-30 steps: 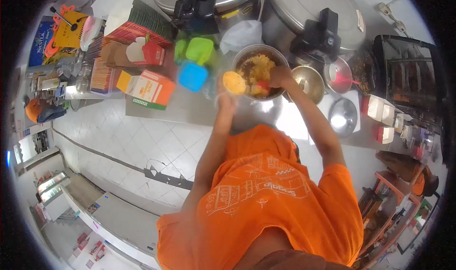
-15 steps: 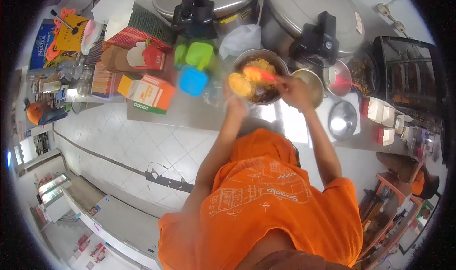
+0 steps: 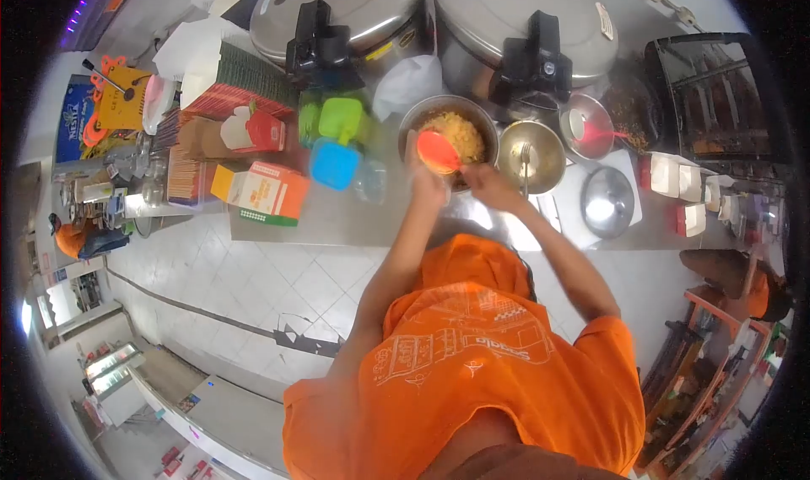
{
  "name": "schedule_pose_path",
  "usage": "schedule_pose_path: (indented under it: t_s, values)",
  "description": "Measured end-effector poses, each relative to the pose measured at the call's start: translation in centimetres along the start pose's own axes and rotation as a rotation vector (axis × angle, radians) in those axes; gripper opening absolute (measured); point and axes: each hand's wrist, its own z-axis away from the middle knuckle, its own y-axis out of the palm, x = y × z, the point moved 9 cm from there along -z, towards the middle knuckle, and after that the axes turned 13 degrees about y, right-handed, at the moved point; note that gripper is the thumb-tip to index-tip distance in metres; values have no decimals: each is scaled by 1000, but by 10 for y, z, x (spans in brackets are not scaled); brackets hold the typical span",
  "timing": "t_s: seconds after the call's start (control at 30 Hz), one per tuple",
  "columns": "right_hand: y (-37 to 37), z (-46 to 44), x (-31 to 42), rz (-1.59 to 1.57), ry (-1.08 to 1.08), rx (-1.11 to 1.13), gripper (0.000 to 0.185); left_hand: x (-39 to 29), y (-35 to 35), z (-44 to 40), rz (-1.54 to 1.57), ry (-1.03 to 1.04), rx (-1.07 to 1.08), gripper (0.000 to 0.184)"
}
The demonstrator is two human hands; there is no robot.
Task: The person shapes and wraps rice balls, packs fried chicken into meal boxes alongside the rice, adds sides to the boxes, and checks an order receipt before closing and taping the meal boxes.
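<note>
In my right hand [image 3: 491,186] is the handle of a red spoon [image 3: 439,149], its rounded bowl turned with the back facing up. My left hand [image 3: 427,181] holds a small round cup, now mostly hidden under the spoon; the spoon seems to touch its top. Both hands are over the near left side of a metal bowl [image 3: 407,124] containing yellow, rice-like food [image 3: 460,132]. Just right of it, a second metal bowl [image 3: 548,155] has a fork [image 3: 526,164] in it.
Two big lidded metal pots [image 3: 523,16] stand behind the bowls. To the left are green [image 3: 340,119] and blue [image 3: 335,164] plastic containers and an orange-white carton [image 3: 268,191]. At right lie a round metal lid [image 3: 607,202] and a smaller bowl with a pink utensil [image 3: 603,132].
The red spoon, earlier heaped with yellow food beside the cup, has moved left over the cup and turned over. My right hand came lower and left. A fork now shows in the second bowl.
</note>
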Motion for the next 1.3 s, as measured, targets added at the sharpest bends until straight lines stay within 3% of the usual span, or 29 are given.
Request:
schedule_pose_path:
  t_s: [0.07, 0.13, 0.2, 0.23, 0.33, 0.37, 0.47, 0.5, 0.6, 0.67, 0.73, 0.77, 0.8, 0.87, 0.97, 1.07, 1.1, 1.17, 1.23, 1.3]
  values:
    - [-3, -3, -6, -49, 11, 113, 32, -5, 2, 16, 8, -73, -21, 56]
    - [-15, -2, 5, -97, 57, 214, 35, -19, 26, 14, -55, -11, 26, 58]
    - [15, 11, 11, 171, 161, -26, 34, -21, 22, 18, -50, -18, 19, 58]
    - [12, 10, 10, 175, 249, 53, 30, -19, 18, 16, -16, -55, 5, 57]
    - [2, -27, -33, 218, 163, 83, 28, -18, 22, 34, 10, -123, -54, 56]
    - [-19, -20, -16, 21, 227, 47, 30, -21, 24, 40, 4, -137, -74, 55]
    - [9, 14, 13, 171, 25, -129, 33, -28, 4, 9, -47, -26, 22, 60]
    - [18, 10, 10, 167, 222, 29, 33, -27, 4, 8, -17, -26, 19, 59]
    - [17, -22, -15, 162, 227, 94, 34, -26, 1, 15, 33, -19, 12, 54]
    - [28, -12, 6, 30, 104, 231, 35, -28, -1, 15, 34, 20, 18, 48]
    - [31, 0, 19, -38, 6, 258, 37, -33, -45, -11, -381, 260, 139, 46]
    - [27, 4, 16, -41, -31, 206, 38, -34, -43, -14, -377, 258, 125, 45]
    - [15, 1, 22, 47, 78, 244, 38, -41, -25, -8, -374, 256, 110, 45]
    - [9, -4, 31, 88, 186, 289, 38, -28, -3, 18, 37, -22, -83, 42]
    - [37, -10, 25, 7, 99, 218, 35, -34, -35, -3, -275, 119, -6, 44]
    - [18, -7, 14, 189, -43, 211, 34, -55, -56, -12, -120, 271, 58, 46]
    - [11, -21, -1, 124, 80, 248, 34, -58, -51, -1, 17, 187, 56, 47]
    - [3, -47, -17, 480, 210, 293, 36, -68, -32, 29, 284, 12, 66, 49]
    - [4, -53, -30, 677, 354, 348, 41, -77, -12, 60, 217, 47, -105, 50]
    - [-5, -50, -1, 665, -4, -162, 48, -80, -5, 72, 249, 73, -144, 51]
